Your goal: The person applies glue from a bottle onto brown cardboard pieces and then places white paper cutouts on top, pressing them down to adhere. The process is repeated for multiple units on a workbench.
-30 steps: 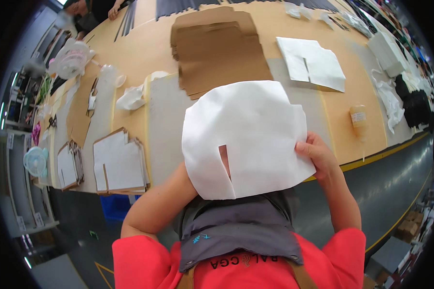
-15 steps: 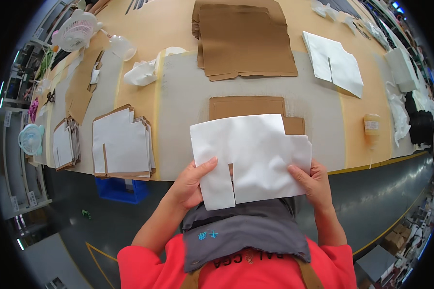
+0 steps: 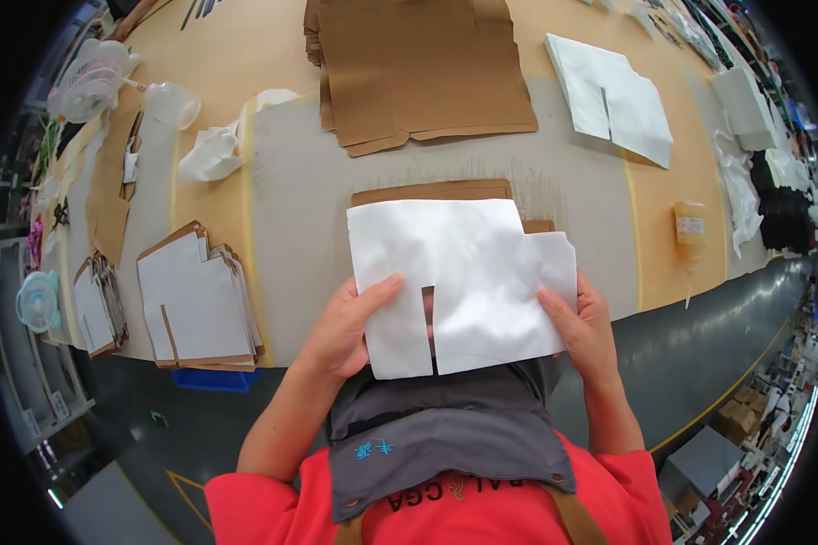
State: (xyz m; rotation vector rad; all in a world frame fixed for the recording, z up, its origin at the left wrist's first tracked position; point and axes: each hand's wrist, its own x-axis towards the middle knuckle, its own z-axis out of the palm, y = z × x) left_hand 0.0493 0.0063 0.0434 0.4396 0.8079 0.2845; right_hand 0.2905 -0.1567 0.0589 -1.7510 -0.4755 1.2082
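I hold a white sheet (image 3: 468, 272) with a slit and a stepped corner, flat over the near edge of the work table (image 3: 318, 182). My left hand (image 3: 350, 327) grips its lower left edge, thumb on top. My right hand (image 3: 582, 322) pinches its right edge. Under the sheet lies a brown cardboard piece (image 3: 432, 192), only its far edge and a right corner showing.
A stack of brown cardboard blanks (image 3: 418, 64) lies farther back, white sheets (image 3: 613, 95) at the back right, a stack of white-faced cut pieces (image 3: 195, 300) at the left. A glue bottle (image 3: 689, 232) lies right. Small fans (image 3: 91, 77) stand at the left.
The white sheet came down from in front of the camera toward the table, and both hands now hold it low over the brown cardboard piece. The view has tilted toward the table.
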